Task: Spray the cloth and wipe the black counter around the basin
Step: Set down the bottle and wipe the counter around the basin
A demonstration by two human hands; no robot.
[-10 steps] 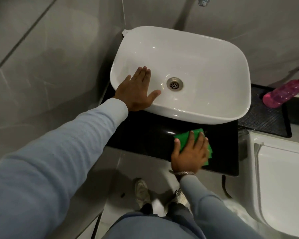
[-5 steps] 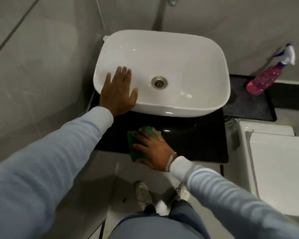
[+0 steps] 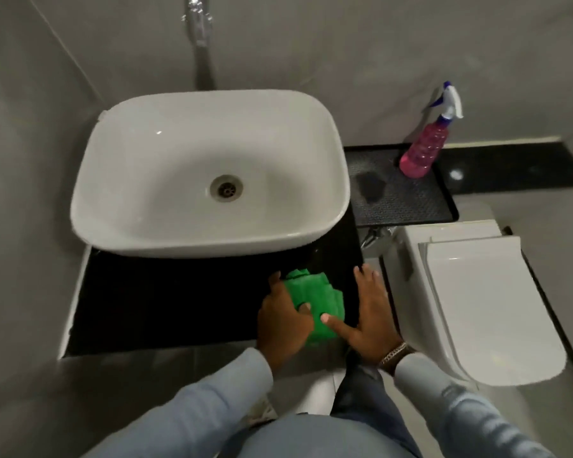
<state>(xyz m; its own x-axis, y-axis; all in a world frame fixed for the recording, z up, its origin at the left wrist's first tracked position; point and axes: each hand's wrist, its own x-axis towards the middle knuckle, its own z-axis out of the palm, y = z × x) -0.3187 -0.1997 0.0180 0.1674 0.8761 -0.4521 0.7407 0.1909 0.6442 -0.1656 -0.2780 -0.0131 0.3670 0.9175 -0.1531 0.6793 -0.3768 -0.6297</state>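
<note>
Room: a grey-tiled bathroom corner seen from above, the wall behind and to the left of both hands.
Worktop: the black worktop [image 3: 166, 302] runs under and in front of the basin; its front edge lies just below the hands, so a push toward the body could take the cloth off onto the floor.
Basin: the white basin [image 3: 209, 173] sits beyond the hands and overhangs the black surface; the strip under its lip is dark and easy to skip, and knuckles could knock the rim there.
Toilet: the closed toilet [image 3: 477, 292] stands just right of the right hand, past the worktop's right edge.
Spray bottle: the pink spray bottle [image 3: 424, 150] stands upright on a dark mat, well beyond the right hand; a wide sweep that way might tip it.
Cloth: the green cloth [image 3: 315, 299] lies bunched on the worktop between the hands; bunched like this it covers little and may smear.
Left hand: the left hand [image 3: 285, 319] curls over the cloth's left side, gripping it.
Right hand: the right hand [image 3: 371, 312] lies flat with fingers spread, thumb on the cloth's near corner, gripping nothing.
</note>
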